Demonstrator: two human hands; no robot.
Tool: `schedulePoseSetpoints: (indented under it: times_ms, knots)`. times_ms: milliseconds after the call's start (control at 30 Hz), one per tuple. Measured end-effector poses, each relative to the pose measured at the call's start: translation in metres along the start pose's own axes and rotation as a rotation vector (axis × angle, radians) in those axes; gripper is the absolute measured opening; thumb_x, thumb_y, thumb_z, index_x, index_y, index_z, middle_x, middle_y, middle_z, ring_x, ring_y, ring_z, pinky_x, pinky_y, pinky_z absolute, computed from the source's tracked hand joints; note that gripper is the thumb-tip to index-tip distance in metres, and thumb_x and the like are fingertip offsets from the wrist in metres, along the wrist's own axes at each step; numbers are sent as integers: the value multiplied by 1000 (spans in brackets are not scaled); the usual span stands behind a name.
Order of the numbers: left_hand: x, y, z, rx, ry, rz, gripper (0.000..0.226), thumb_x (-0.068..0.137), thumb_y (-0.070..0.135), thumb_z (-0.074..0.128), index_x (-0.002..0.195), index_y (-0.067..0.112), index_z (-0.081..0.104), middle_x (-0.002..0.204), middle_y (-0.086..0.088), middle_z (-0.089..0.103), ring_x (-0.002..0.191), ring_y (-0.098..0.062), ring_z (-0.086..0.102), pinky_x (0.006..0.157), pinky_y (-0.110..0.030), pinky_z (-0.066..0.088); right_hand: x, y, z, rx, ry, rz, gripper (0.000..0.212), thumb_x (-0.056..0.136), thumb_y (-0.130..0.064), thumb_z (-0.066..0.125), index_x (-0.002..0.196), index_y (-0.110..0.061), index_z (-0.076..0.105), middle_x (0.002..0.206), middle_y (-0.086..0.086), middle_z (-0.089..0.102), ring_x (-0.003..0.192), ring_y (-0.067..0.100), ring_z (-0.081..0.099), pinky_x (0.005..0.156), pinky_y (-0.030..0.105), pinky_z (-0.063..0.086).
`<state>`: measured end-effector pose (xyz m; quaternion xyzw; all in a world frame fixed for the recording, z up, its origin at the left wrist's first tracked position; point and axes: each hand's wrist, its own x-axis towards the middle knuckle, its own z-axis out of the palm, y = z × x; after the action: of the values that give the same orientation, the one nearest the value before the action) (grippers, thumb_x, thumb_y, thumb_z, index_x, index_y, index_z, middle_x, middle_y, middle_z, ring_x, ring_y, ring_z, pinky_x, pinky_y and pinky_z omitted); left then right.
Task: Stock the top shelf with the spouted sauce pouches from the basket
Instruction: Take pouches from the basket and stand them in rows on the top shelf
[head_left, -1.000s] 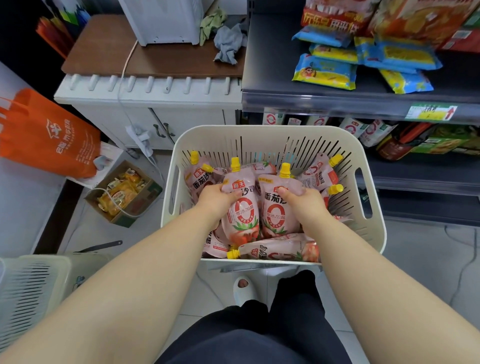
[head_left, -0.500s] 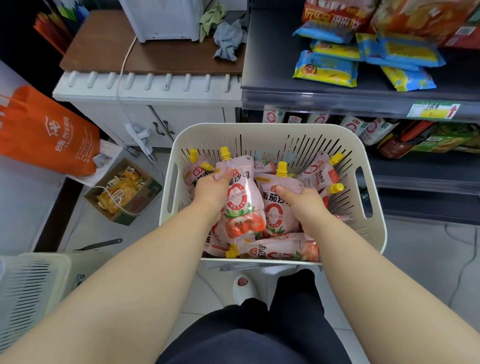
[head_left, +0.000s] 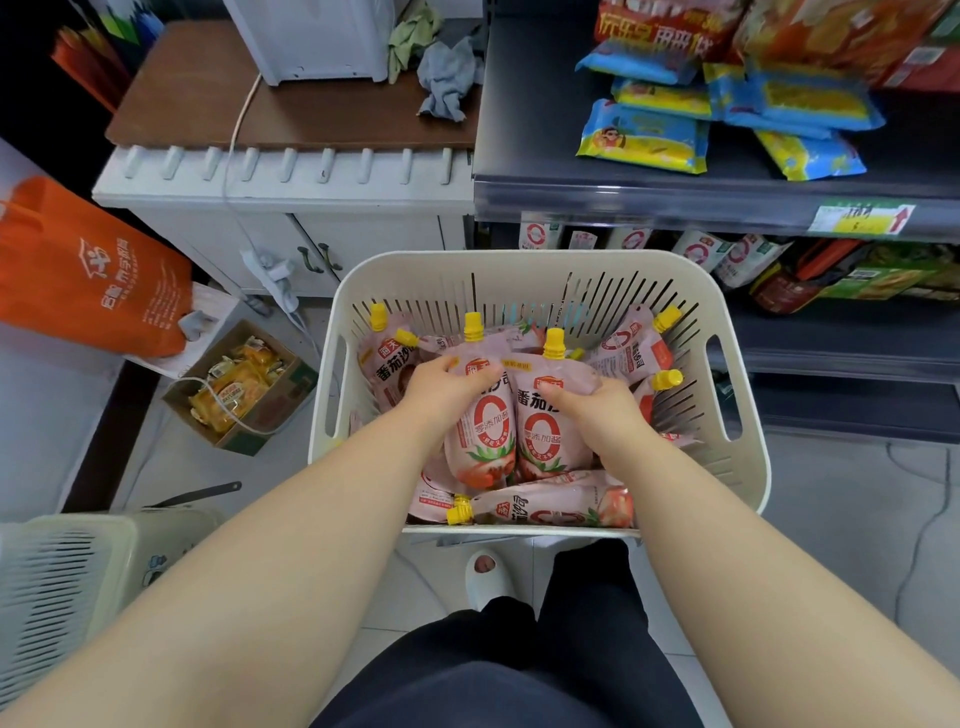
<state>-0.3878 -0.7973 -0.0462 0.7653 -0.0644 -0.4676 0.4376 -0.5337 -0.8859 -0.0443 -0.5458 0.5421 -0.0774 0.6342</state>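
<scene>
The left hand (head_left: 441, 387) grips the left pouch (head_left: 485, 436) near its top, the right hand (head_left: 597, 410) grips the right pouch (head_left: 545, 421); both touch, spouts up, in the basket (head_left: 519, 267) over other pouches (head_left: 545, 506), near the shelf (head_left: 540, 156)

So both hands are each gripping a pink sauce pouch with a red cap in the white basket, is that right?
Not quite: the caps are yellow, not red. In the head view the left hand grips one pink pouch and the right hand a second pouch, in the white basket.
</scene>
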Motion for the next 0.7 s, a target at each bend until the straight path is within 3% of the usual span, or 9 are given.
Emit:
schedulePoseSetpoints:
  times_ms: [67,167,267,333,500,700]
  knots:
    - [18,-13,2,12,35,8,90,52,48,80,131,15,53,122,-9,65,104,-28,65,91,-46,52,0,0,1,0,2,-9,24,85,-26,68,105,-12,65,96,3,63,89,18,56,79,30,42]
    - [14,-9,5,26,96,36,93,47,53,76,129,13,56,125,-8,63,109,-28,62,95,-45,50,0,0,1,-5,25,-8,11,84,-26,69,89,-18,63,90,4,64,88,22,59,80,33,47]
    - [1,-1,9,123,139,92,44,80,29,72,120,13,63,116,-8,67,106,-26,61,95,-41,49,1,0,1,-26,38,-21,12,85,-26,68,79,-19,61,87,6,65,87,23,59,80,35,47]
    - [-1,-1,8,123,159,131,30,86,22,66,115,15,66,111,-9,68,105,-26,61,95,-40,48,1,0,1,-36,46,-24,16,85,-27,67,73,-20,60,88,8,67,88,25,60,80,35,48]
    - [2,-7,-2,-61,132,51,31,82,19,72,112,15,66,110,-11,69,103,-29,64,96,-45,49,4,1,1,-36,58,-16,18,84,-31,68,70,-24,59,94,11,70,96,31,64,90,46,51]
    - [-1,-12,-3,-142,147,-39,43,80,26,73,117,7,63,109,-15,69,101,-33,65,93,-51,50,1,1,1,16,62,-24,15,83,-28,69,73,-19,61,93,13,70,96,32,65,90,48,51]
